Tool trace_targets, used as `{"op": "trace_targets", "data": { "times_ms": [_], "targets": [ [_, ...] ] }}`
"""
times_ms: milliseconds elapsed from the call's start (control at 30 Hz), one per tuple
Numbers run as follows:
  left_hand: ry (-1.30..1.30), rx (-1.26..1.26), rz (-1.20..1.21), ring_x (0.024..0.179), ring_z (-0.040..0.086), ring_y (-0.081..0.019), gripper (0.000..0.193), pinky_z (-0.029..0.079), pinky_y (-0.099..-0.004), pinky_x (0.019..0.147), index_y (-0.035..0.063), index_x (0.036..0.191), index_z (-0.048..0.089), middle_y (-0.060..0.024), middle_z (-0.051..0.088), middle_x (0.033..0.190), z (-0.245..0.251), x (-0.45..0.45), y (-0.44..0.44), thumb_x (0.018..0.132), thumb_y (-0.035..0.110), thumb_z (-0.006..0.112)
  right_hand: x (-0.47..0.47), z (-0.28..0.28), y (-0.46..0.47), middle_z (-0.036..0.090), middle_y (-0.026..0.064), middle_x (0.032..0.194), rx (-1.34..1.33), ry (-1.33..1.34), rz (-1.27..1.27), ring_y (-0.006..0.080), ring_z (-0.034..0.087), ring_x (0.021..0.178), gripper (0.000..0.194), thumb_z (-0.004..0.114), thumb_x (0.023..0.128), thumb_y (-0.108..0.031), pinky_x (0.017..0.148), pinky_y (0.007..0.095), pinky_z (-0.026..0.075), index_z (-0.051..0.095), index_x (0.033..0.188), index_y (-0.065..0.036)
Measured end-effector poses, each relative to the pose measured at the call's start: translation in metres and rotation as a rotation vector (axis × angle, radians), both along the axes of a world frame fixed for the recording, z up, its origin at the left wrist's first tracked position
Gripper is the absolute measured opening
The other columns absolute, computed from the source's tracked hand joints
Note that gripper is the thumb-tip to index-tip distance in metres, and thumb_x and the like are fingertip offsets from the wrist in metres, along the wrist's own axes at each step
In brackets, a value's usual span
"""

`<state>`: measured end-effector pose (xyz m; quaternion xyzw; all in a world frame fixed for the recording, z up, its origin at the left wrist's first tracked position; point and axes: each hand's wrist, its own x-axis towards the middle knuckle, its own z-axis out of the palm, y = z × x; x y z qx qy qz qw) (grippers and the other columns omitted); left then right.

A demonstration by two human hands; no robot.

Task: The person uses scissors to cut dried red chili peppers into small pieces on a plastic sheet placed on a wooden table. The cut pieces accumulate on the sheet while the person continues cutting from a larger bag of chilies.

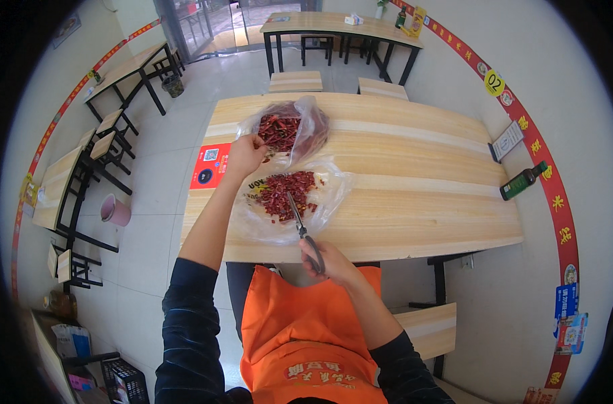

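Note:
My left hand [251, 152] is at the near left edge of an open plastic bag [314, 126] of whole dried red chilies [280, 132]; its thumb and fingers are pinched together, and whether a chili is between them cannot be told. My right hand [325, 262] holds a pair of scissors [300, 222] by the dark handles, the blades pointing away over a heap of cut dried chili pieces [284, 194]. That heap lies on a spread clear plastic bag [331, 202] with printing, nearer to me than the full bag. Both bags rest on a wooden table [412, 151].
A red printed card [210, 166] lies at the table's left edge. On the right by the wall stand a dark green bottle [523, 183] and a small sign [507, 141]. A wooden stool [427, 328] is at the near right. A pink bin [115, 210] stands on the floor left.

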<state>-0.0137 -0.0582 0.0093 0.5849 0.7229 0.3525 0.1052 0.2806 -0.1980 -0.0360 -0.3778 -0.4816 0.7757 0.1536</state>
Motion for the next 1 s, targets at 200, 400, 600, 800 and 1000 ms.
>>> {"op": "trace_targets", "data": {
  "times_ms": [200,400,600,800,1000],
  "targets": [
    [-0.529,-0.102,-0.14,0.065,0.06,-0.0094,0.011,0.049,-0.0251,0.06,-0.0024,0.087,0.069,-0.0046,0.068,0.078,0.013,0.008,-0.053,0.087,0.009,0.067,0.002,0.004,-0.002,0.053,-0.0019,0.064,0.051,0.036,0.008,0.0087,0.053,0.051,0.053,0.052,0.095,-0.059,0.041,0.0228,0.036,0.055,0.082,-0.008],
    [-0.765,-0.171,-0.168,0.063,0.06,-0.0102,0.006,0.049,-0.0236,0.058,-0.0025,0.086,0.069,-0.0051,0.067,0.073,0.0,0.05,-0.103,0.084,0.003,0.071,0.003,0.009,-0.006,0.053,-0.0015,0.066,0.059,0.077,-0.008,0.0095,0.053,0.055,0.057,0.045,0.096,-0.064,0.045,0.0236,0.036,0.055,0.082,-0.009],
    [-0.716,-0.169,-0.117,0.059,0.06,-0.0103,0.006,0.049,-0.0244,0.054,-0.0038,0.083,0.069,-0.0063,0.067,0.071,-0.014,0.063,-0.112,0.083,0.001,0.073,-0.001,0.004,-0.004,0.053,-0.0013,0.066,0.099,-0.013,-0.006,0.0096,0.053,0.055,0.057,0.047,0.094,-0.065,0.043,0.0226,0.034,0.055,0.084,-0.01],
    [-0.764,-0.148,-0.117,0.059,0.061,-0.0102,0.004,0.049,-0.0243,0.054,-0.0048,0.083,0.071,-0.0074,0.068,0.071,-0.018,0.063,-0.112,0.082,0.0,0.071,0.003,0.004,-0.001,0.052,-0.0016,0.066,-0.025,0.041,-0.022,0.0091,0.051,0.054,0.054,0.051,0.094,-0.063,0.042,0.0222,0.033,0.055,0.085,-0.01],
    [-0.817,-0.149,-0.121,0.06,0.062,-0.0103,0.005,0.049,-0.0239,0.053,-0.0043,0.083,0.069,-0.007,0.068,0.07,-0.018,0.064,-0.111,0.084,0.001,0.071,0.0,0.003,-0.001,0.052,-0.0028,0.064,0.055,-0.009,0.014,0.0085,0.052,0.051,0.056,0.052,0.092,-0.066,0.041,0.0223,0.034,0.054,0.083,-0.01]
  ]
}}
